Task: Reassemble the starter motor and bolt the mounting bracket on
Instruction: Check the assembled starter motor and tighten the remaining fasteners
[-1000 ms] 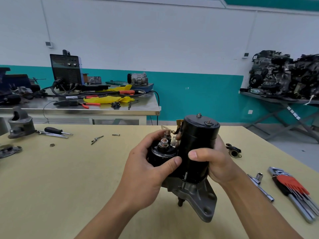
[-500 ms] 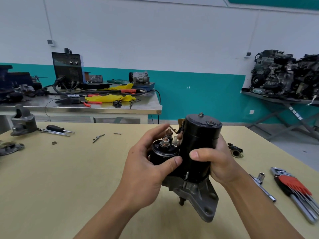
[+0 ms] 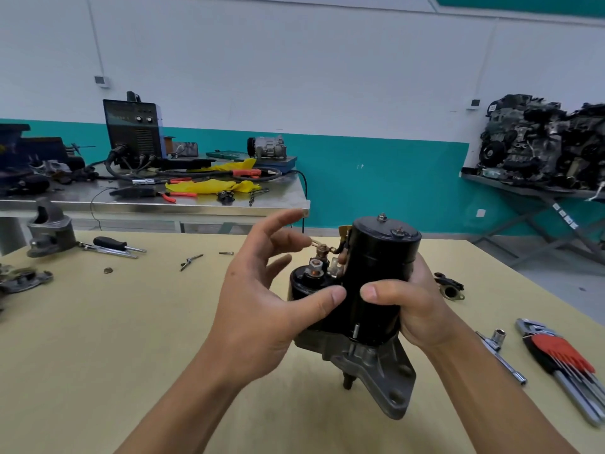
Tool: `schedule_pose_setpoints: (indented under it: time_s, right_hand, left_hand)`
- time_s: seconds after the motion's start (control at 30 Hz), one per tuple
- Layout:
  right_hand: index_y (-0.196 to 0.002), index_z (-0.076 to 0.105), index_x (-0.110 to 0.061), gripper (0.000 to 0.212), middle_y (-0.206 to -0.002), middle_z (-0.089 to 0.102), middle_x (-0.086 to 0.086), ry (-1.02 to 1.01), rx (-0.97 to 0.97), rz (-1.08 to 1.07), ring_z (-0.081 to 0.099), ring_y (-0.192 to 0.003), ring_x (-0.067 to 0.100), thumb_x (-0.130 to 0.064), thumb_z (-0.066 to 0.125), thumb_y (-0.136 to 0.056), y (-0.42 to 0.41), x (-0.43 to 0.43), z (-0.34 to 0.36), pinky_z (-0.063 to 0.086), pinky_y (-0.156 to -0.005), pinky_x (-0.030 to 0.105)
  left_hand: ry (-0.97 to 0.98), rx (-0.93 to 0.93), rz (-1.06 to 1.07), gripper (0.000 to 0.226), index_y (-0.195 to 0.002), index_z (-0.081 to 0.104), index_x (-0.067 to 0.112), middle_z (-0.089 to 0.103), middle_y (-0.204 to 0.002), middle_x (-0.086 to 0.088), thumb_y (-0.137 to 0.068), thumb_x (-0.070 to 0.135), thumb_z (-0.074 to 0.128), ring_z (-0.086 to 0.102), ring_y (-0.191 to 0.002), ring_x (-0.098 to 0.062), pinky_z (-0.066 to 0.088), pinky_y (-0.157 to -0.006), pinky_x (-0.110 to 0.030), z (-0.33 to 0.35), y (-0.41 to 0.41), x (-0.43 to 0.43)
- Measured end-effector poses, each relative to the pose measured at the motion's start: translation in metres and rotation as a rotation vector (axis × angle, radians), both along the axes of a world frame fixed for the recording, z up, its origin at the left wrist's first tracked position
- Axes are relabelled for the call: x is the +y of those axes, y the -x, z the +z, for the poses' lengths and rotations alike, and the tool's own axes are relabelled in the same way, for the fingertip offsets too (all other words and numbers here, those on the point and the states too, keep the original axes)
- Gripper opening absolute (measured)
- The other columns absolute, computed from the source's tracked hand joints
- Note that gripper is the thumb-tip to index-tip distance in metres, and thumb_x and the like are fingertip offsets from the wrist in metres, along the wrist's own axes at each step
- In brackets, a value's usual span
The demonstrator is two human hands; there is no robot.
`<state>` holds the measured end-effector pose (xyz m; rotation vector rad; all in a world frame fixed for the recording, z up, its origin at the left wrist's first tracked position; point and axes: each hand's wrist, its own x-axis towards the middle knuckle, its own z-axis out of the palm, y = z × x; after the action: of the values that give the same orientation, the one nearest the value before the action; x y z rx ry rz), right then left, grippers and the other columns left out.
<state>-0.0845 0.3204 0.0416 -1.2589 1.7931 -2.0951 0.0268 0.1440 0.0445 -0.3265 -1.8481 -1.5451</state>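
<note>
two hands are working at the middle of my feed, over the tan table (image 3: 131, 339). the right hand (image 3: 415, 309) is wrapping its fingers and thumb round the black body of the starter motor (image 3: 376, 273), grasping it and standing it upright with the end cap facing up. the left hand (image 3: 262, 312) is staying loose: its thumb is pressing on the side of the smaller black solenoid (image 3: 302, 285), while its fingers are spreading out nearly straight beside the terminal studs, closing on nothing. one fingertip is sitting just beside the brass lug (image 3: 322, 248) on the upper stud. the grey mounting bracket (image 3: 389, 381) is sitting at the motor's lower end, angling down toward me. i cannot tell whether the shaft tip below it is touching the tabletop. to the right, a socket wrench (image 3: 501, 355) and a hex key set (image 3: 563, 358) in a red holder are lying on the table, well apart from the motor. far left, a black-handled screwdriver (image 3: 111, 244) is lying near a grey cast housing (image 3: 49, 231).
</note>
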Motion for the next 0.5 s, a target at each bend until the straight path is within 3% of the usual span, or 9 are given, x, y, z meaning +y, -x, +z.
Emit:
schedule_pose_setpoints:
  time_s: [0.13, 0.23, 0.33, 0.5]
  right_hand:
    - [-0.107, 0.071, -0.035, 0.055, -0.1, 0.073, 0.005, 0.006, -0.012, -0.008, 0.069, -0.099, 0.028, -0.027, 0.08, -0.054, 0.0, 0.0, 0.0, 0.057, -0.082, 0.041]
    - [-0.111, 0.069, -0.031, 0.058, -0.101, 0.071, 0.007, 0.012, -0.013, 0.001, 0.068, -0.101, 0.03, -0.026, 0.079, -0.054, 0.0, 0.001, -0.001, 0.057, -0.084, 0.044]
    - [-0.11, 0.069, -0.032, 0.058, -0.102, 0.071, 0.008, 0.0, -0.011, -0.014, 0.067, -0.104, 0.034, -0.028, 0.08, -0.053, 0.001, 0.001, -0.002, 0.057, -0.088, 0.05]
    - [-0.114, 0.065, -0.023, 0.061, -0.1, 0.07, 0.008, -0.019, -0.014, -0.028, 0.067, -0.1, 0.032, -0.029, 0.08, -0.055, 0.0, 0.0, -0.001, 0.057, -0.082, 0.044]
  left_hand:
    - [0.147, -0.099, -0.037, 0.081, -0.133, 0.053, 0.044, 0.067, -0.126, 0.019, -0.063, 0.023, 0.087, 0.058, -0.124, -0.002, 0.048, -0.106, -0.024, 0.003, -0.002, 0.006]
    - [0.069, -0.051, 0.047, 0.071, -0.127, 0.062, 0.034, 0.074, -0.11, 0.012, -0.061, 0.025, 0.088, 0.067, -0.112, -0.006, 0.049, -0.104, -0.024, 0.007, -0.005, 0.003]
    - [-0.042, 0.009, 0.122, 0.064, -0.115, 0.068, 0.032, 0.069, -0.092, 0.005, -0.055, 0.04, 0.087, 0.068, -0.098, -0.015, 0.053, -0.099, -0.027, 0.013, -0.008, -0.008]
    - [0.185, -0.184, 0.043, 0.07, -0.122, 0.066, 0.038, 0.07, -0.117, 0.02, -0.056, 0.049, 0.086, 0.064, -0.114, -0.003, 0.049, -0.103, -0.031, 0.021, -0.009, -0.002]
